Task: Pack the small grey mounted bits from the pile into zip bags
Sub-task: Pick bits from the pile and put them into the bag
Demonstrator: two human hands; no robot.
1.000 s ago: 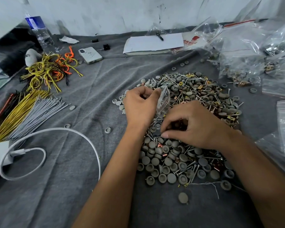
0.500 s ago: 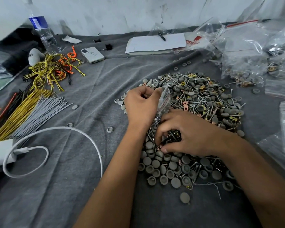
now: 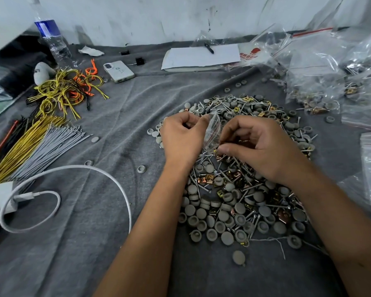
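A grey cloth (image 3: 99,249) is covering the counter across the whole frame. The pile (image 3: 240,202) of small grey bits, mixed with screws and brass clips, is lying right of centre, running from mid-frame down toward the lower right. Filled clear bags (image 3: 321,67) are crowding the upper right corner. Bundles of yellow and grey wires (image 3: 28,144) are lying at the left edge, with a white cable (image 3: 118,189) looping below them. A white notepad (image 3: 199,55) is sitting at upper centre, a phone (image 3: 118,71) left of it. Above the pile, the left hand (image 3: 181,138) is pinching a small clear zip bag (image 3: 212,130) with curled fingers. The right hand (image 3: 259,146) is touching the bag's side, its fingers curled round small metal pieces.
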